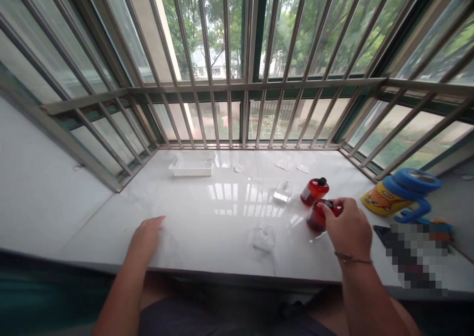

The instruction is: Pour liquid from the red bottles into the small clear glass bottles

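Three sides of window bars [227,34] stand past both hands, with green trees [296,39] outside. Under the hands is a shiny white ledge [192,242]. The right hand [348,225] pinches a red bottle [317,220] near its black cap [328,204]; I can't tell if it is lifted. Another red bottle [314,193] is just past that hand, a blue and yellow cup [388,192] to its right, a clear bottle [264,238] to its left. The left hand [143,239] lies flat, fingers together, with a white basket [192,170] farther ahead.

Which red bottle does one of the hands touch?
The nearer red bottle: the right hand holds it by its top. The farther red bottle has no hand on it.
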Tool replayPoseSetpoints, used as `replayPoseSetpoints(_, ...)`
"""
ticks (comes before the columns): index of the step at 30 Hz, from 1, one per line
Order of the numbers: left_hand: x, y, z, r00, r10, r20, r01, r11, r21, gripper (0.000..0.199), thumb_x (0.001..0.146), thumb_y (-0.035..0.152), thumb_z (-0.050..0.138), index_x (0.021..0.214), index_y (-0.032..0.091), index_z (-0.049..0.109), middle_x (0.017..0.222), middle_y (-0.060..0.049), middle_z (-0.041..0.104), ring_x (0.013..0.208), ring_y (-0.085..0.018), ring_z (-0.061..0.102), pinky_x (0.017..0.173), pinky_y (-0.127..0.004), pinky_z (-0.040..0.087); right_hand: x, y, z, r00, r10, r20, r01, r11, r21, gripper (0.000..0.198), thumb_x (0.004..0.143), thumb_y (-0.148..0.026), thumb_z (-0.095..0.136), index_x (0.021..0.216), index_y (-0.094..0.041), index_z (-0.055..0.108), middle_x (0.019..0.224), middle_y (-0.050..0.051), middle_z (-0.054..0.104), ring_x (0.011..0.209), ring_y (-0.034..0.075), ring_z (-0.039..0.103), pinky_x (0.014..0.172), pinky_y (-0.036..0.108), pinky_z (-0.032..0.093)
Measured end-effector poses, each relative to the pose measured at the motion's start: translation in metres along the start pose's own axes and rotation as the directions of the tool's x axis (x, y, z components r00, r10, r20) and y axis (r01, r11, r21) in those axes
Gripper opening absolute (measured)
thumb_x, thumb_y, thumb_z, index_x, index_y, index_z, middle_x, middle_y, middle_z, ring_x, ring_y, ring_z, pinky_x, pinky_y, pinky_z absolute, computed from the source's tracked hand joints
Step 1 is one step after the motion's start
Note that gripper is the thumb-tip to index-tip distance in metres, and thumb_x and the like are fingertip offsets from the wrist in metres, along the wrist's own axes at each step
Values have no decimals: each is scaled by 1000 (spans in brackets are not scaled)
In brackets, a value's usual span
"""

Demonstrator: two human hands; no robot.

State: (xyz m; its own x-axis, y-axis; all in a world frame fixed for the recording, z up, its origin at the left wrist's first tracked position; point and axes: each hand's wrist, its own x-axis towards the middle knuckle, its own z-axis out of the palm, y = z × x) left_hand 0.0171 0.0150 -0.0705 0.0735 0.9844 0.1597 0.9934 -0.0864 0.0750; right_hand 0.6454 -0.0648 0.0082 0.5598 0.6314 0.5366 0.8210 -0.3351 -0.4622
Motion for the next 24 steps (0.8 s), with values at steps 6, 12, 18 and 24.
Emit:
replayPoseSetpoints(6,8,17,-26,996,-9,-91,1,996,-86,47,92,22,47,133,14,70,127,-17,78,119,-37,70,110,-53,55,0,23,2,996,-39,-76,43,998,46,39,93,-59,59,107,-23,61,96,12,70,93,33,64,85,48,49)
replayPoseSetpoints(12,5,94,-57,958,-230,-170,89,803,-589,54,94,47,66,143,26,58,133,-9,75,127,-34,69,105,-50,58,-41,-17,-5,946,-290,-146,319,911,261,24,101,-46,66,109,-23,61,121,15,73,122,33,67,112,56,48)
replayPoseSetpoints(18,-4,196,-70,991,-104,-87,-67,182,-981,63,87,45,84,137,23,54,124,-12,76,130,-30,71,112,-49,55,-105,-54,30,806,-525,272,337,786,518,75,91,-50,82,152,-23,48,145,18,64,134,38,65,111,60,56)
replayPoseSetpoints(24,-25,262,-78,996,77,53,57,-55,-997,60,87,45,86,134,24,54,128,-14,76,127,-31,73,110,-48,56,-138,-68,43,782,-475,403,186,795,577,81,84,-36,89,153,-26,46,133,12,70,124,33,71,106,54,61)
